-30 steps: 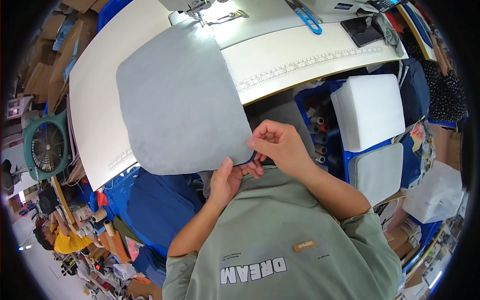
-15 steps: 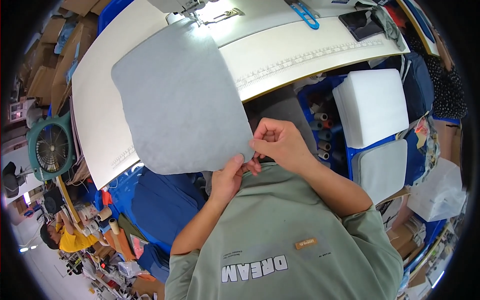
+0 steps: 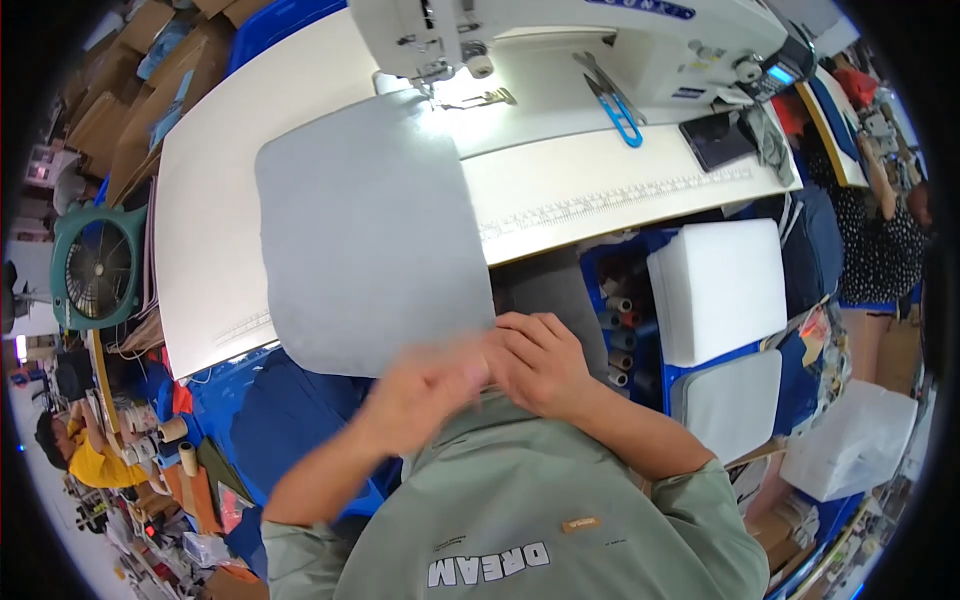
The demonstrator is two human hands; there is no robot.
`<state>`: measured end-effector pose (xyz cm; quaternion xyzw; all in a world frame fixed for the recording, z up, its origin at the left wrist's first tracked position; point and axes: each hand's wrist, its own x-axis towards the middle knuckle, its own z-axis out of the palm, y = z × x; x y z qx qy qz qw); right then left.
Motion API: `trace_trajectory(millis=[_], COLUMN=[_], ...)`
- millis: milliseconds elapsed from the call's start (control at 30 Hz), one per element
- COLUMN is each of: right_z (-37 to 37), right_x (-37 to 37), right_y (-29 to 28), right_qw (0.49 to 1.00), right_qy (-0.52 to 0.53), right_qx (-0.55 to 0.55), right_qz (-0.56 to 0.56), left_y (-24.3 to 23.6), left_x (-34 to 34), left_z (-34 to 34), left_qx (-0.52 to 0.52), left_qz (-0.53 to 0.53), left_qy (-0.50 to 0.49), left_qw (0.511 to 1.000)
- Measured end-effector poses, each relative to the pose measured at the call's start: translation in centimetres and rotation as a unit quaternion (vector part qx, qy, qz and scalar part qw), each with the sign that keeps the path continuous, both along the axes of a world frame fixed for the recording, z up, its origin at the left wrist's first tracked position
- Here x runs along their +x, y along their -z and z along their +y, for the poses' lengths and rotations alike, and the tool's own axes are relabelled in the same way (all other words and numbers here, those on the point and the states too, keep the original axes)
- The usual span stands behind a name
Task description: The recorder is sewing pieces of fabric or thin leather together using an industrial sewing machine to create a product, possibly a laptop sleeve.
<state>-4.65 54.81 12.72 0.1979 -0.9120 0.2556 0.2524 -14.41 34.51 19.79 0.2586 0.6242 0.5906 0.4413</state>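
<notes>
A large grey fabric panel (image 3: pixel 370 230) lies across the white sewing table (image 3: pixel 210 230), its far edge under the needle of a white sewing machine (image 3: pixel 560 40). My right hand (image 3: pixel 540 360) pinches the panel's near corner at the table's front edge. My left hand (image 3: pixel 420 385) is blurred with motion right beside it, fingers at the same corner of the fabric. Both forearms come up from my green shirt below.
Blue-handled snips (image 3: pixel 612 108) and a dark phone (image 3: pixel 715 142) lie on the table to the right. Blue bins with thread cones (image 3: pixel 618 320) and white foam stacks (image 3: pixel 715 290) stand at my right. A green fan (image 3: pixel 95 270) sits left. Another person (image 3: pixel 885 240) stands far right.
The view has shifted so the sewing machine shows. My left hand has moved up along the fabric's near corner and is blurred; my right hand stays on the corner.
</notes>
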Motion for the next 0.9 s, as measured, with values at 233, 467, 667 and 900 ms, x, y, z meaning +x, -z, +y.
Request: trace_trajectory(millis=[233, 467, 667, 900], right_z=[-0.4, 1.4, 2.0, 3.4], right_x=[-1.4, -6.3, -11.0, -15.5], right_y=[-0.9, -2.3, -3.5, -2.7], right_qw=[0.999, 0.998, 0.997, 0.998], right_qy=[0.015, 0.033, 0.036, 0.044], right_qx=[-0.041, -0.053, -0.059, -0.047], right_qz=[0.006, 0.002, -0.017, -0.015], left_y=[2.1, 1.8, 2.1, 0.0], left_x=[-8.8, -13.6, -17.8, -20.2], left_z=[3.9, 6.4, 7.1, 4.9], left_qx=[-0.084, -0.100, -0.107, -0.131], left_qz=[0.627, 0.644, 0.665, 0.620], left_qy=[-0.049, -0.063, -0.075, 0.019], left_qw=[0.773, 0.756, 0.735, 0.774])
